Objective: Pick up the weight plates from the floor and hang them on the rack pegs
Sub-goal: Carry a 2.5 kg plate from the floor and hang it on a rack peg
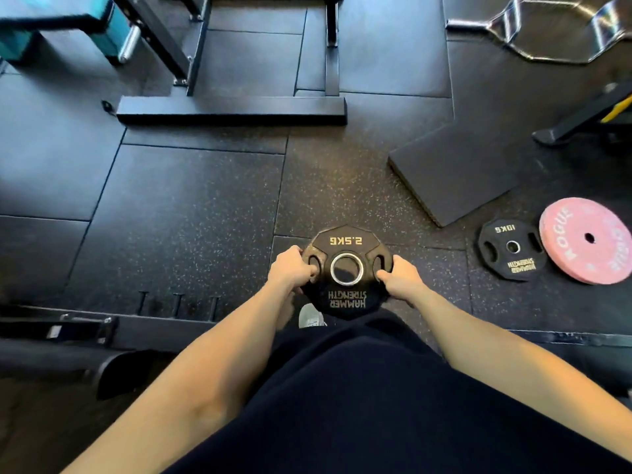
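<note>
Both hands, left hand (pixel 290 268) and right hand (pixel 400 276), curl through 2.5kg plate (pixel 346 249) side slots, level two-sided carry; 10kg plate (pixel 512 248) and pink plate (pixel 586 239) on floor (pixel 171 217).

The 2.5 kg plate (pixel 346 268) sits between the left hand (pixel 290 268) and the right hand (pixel 402 277), one hand gripping each side slot. A shoe (pixel 310 316) shows on the floor (pixel 188 217) beneath the plate, nearer the left hand. To the right of the right hand, well apart, the 10 kg plate (pixel 511 249) lies flat on the floor; the bumper plate (pixel 588 239) lies just beyond it to the right, overlapping its edge. A loose mat (pixel 468 172) lies ahead and to the right of the right hand. The frame base (pixel 232 109) lies ahead of the left hand, well apart. A curl bar (pixel 547 32) lies far ahead to the right.
</note>
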A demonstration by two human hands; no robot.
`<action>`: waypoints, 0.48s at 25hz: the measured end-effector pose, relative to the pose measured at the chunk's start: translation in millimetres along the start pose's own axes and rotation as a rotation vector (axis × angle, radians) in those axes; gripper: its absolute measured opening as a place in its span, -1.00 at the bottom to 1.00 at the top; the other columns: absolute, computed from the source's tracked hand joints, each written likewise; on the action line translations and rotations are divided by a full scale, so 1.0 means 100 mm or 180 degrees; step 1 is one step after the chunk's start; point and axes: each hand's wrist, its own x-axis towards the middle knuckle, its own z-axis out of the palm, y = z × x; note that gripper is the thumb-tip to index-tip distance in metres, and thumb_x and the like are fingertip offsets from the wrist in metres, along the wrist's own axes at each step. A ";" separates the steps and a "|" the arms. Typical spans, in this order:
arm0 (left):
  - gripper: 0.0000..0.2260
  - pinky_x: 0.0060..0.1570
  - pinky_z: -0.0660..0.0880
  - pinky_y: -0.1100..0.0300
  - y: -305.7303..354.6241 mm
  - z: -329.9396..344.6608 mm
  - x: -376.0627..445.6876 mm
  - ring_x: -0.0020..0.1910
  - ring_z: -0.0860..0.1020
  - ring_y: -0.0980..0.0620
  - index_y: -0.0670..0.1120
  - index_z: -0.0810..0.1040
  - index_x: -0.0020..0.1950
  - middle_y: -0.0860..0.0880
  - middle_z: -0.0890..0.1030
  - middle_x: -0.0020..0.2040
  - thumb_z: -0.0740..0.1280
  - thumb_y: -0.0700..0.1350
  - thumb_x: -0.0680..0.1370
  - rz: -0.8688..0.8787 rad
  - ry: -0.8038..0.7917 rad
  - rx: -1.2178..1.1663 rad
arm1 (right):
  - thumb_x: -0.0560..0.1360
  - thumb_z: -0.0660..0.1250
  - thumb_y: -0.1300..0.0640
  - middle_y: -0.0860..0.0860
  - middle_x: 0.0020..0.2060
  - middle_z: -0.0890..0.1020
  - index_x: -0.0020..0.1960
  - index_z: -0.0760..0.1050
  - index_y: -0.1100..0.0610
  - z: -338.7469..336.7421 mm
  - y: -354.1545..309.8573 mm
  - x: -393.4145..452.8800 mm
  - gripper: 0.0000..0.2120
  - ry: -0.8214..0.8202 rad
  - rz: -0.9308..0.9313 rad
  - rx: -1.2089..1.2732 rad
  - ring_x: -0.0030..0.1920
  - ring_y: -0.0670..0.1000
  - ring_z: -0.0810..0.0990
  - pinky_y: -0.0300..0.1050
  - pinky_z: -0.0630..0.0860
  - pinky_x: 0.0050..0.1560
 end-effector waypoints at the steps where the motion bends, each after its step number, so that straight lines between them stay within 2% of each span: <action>1: -0.77 -0.32 0.64 0.05 0.19 -0.14 0.17 -0.38 0.65 -0.10 -0.09 0.45 0.02 -0.09 0.58 -0.06 0.39 -0.13 0.41 -0.0007 -0.0005 0.0030 | 0.50 0.28 0.12 0.22 0.15 0.56 0.17 0.44 0.24 -0.13 -0.13 0.18 -0.71 0.0039 0.0008 0.0028 0.17 0.23 0.51 0.05 0.47 0.16; 3: -0.77 -0.46 0.61 0.09 0.51 -0.33 0.52 -0.36 0.64 -0.10 -0.11 0.45 0.03 -0.11 0.57 -0.06 0.39 -0.16 0.42 -0.0003 -0.0046 -0.0008 | 0.50 0.29 0.11 0.21 0.16 0.56 0.18 0.45 0.23 -0.38 -0.37 0.56 -0.70 0.0043 0.0000 0.0014 0.18 0.21 0.51 0.01 0.43 0.14; 5: -0.77 -0.51 0.59 0.09 0.83 -0.48 0.89 -0.34 0.64 -0.14 -0.13 0.44 0.03 -0.16 0.58 -0.03 0.39 -0.18 0.43 -0.0070 -0.0039 -0.0137 | 0.51 0.28 0.08 0.19 0.14 0.57 0.17 0.45 0.21 -0.70 -0.62 1.04 -0.71 -0.0034 -0.0044 -0.0069 0.15 0.21 0.52 0.02 0.47 0.10; 9: -0.75 -0.34 0.62 0.02 1.47 -0.74 1.64 -0.42 0.63 -0.14 -0.16 0.42 0.07 -0.18 0.64 -0.02 0.39 -0.14 0.46 -0.0185 0.0106 -0.0245 | 0.52 0.28 0.11 0.15 0.10 0.57 0.13 0.44 0.16 -1.32 -1.12 2.08 -0.78 -0.0286 -0.0335 -0.0203 0.04 0.18 0.55 0.03 0.56 -0.09; 12: -0.74 -0.31 0.64 -0.04 1.98 -1.03 2.10 -0.36 0.66 -0.18 -0.15 0.41 0.06 -0.16 0.62 -0.01 0.40 -0.19 0.44 -0.0354 0.0294 -0.0742 | 0.51 0.30 0.09 0.17 0.15 0.56 0.20 0.43 0.18 -1.85 -1.65 2.83 -0.70 -0.0400 -0.0630 -0.0638 0.11 0.19 0.54 -0.05 0.48 -0.02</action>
